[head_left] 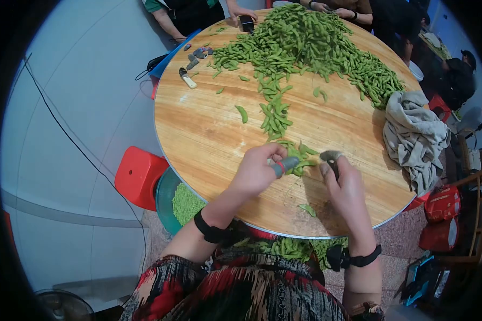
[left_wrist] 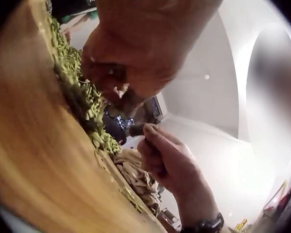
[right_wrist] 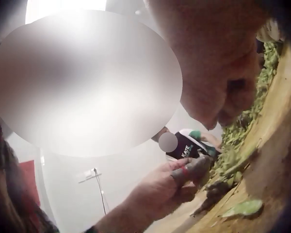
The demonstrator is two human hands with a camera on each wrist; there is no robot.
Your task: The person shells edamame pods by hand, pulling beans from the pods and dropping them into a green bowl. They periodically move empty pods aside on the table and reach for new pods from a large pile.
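Observation:
Over the near part of the round wooden table [head_left: 209, 134], my left hand [head_left: 258, 172] has bent fingers beside a small group of green pods [head_left: 300, 155]. A grey cover with a red band sits on its thumb. Across those pods, my right hand [head_left: 349, 187] has curled fingers and grey covers on its thumb and index finger. The left wrist view shows my right hand [left_wrist: 169, 160] with thumb and index tips close together. My left hand [right_wrist: 157, 191] is near pods in the right wrist view. Whether either hand holds a pod is unclear.
A large pod heap [head_left: 305, 40] covers the table's far side. A grey cloth [head_left: 415, 136] lies at the right edge, finger covers [head_left: 201, 52] at the upper left. A teal basin [head_left: 166, 195] of beans and a red stool [head_left: 139, 176] stand left. People work opposite.

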